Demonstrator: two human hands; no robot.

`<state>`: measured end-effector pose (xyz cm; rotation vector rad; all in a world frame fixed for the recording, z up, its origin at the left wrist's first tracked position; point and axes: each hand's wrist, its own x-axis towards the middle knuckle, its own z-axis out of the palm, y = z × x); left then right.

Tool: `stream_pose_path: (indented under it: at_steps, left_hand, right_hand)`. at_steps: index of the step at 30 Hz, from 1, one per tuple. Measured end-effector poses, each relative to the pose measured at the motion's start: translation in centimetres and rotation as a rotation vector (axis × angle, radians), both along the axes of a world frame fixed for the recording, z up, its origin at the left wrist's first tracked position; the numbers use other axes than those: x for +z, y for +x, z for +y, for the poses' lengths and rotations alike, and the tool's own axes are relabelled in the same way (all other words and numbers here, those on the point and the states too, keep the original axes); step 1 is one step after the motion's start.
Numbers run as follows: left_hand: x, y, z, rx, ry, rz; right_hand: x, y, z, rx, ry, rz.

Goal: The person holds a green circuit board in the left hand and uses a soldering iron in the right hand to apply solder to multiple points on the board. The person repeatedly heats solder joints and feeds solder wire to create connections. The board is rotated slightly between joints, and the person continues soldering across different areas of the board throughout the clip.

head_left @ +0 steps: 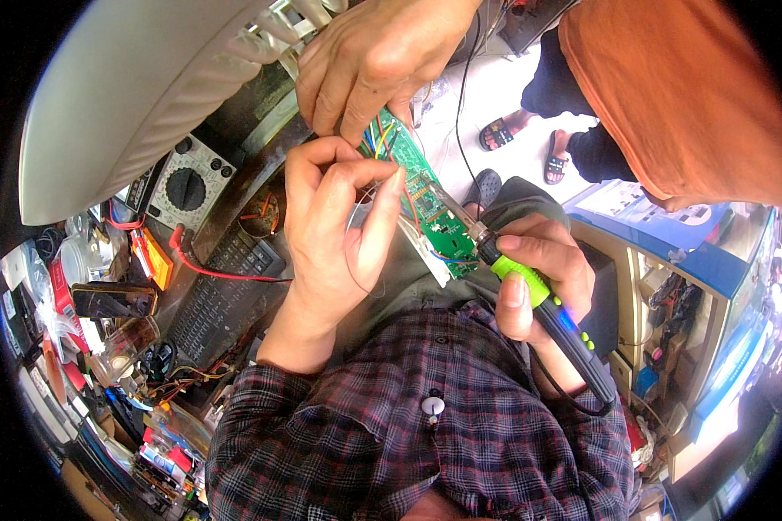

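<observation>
My right hand point(543, 273) grips a green-and-black soldering iron point(537, 291), whose metal tip reaches over a green circuit board point(439, 221). Several coloured wires run along the board's left edge, next to a pale strip point(427, 260). My left hand point(334, 217) is at the board's left side, thumb and fingers pinched together. A thin silvery solder wire point(353, 217) loops out by its palm; the pinched end is hidden. Another person's hand point(378, 65) holds the board's far end. Whether the tip touches the board, I cannot tell.
At left a multimeter point(187, 187) stands by a keyboard point(222, 300), a red cable point(226, 276) and a phone point(115, 300), amid clutter. A large pale casing point(122, 113) overhangs the upper left. A person in orange point(686, 95) stands at right beside a glass-topped counter point(704, 260).
</observation>
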<state>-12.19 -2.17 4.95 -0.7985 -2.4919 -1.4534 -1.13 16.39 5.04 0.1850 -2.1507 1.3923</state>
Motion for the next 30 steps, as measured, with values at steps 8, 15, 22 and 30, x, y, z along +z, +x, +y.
stream_pose_path:
  at_steps: [8, 15, 22, 30]
  left_hand:
    - [-0.31, 0.06, 0.03, 0.009, 0.013, 0.01]
    - [-0.02, 0.08, 0.15, 0.014, 0.016, 0.01]
    - [-0.11, 0.19, 0.13, 0.02, 0.008, -0.006]
    - [-0.37, 0.09, 0.03, 0.006, -0.002, 0.031]
  right_hand:
    - [0.13, 0.09, 0.13, 0.011, 0.002, -0.01]
    - [0.32, 0.06, 0.06, 0.019, 0.009, -0.021]
    - [0.21, 0.04, 0.04, 0.019, -0.004, -0.007]
    - [0.28, 0.4, 0.16, 0.021, -0.016, -0.005]
